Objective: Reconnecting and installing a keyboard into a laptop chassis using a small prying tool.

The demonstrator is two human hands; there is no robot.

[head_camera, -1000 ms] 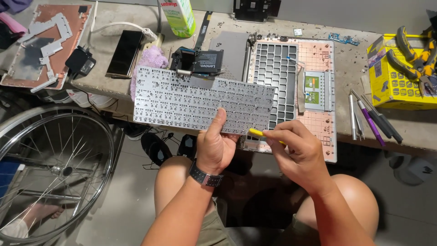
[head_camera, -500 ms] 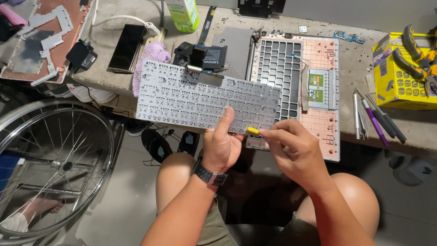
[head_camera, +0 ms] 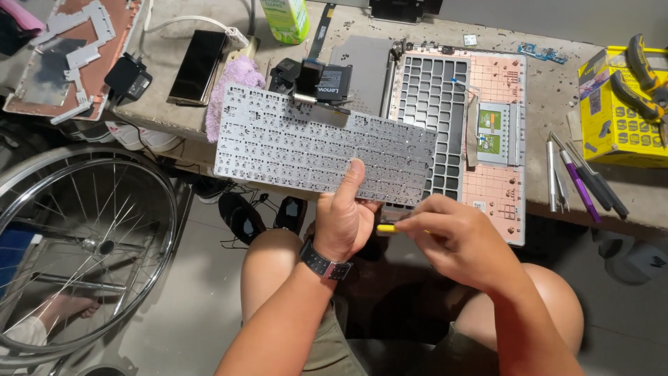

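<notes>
Cluttering the dusty workbench (head_camera: 550,90) — tools, parts — wheel (head_camera: 76,244) over concrete floor (head_camera: 188,313).

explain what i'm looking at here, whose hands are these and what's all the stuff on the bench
This is one picture from a camera worn on a person's head, looking down at their own two bare hands and knees. There is no machine.

The left hand, with a watch on its wrist, holds up a flat grey keyboard plate full of small holes. The right hand pinches a small yellow tool near the plate's lower edge.

On the workbench behind lie an opened laptop shell with a pinkish inside, a black phone, a green bottle, a few slim screwdrivers and a yellow box with pliers on it. At the left stands a spoked wheel.
</notes>
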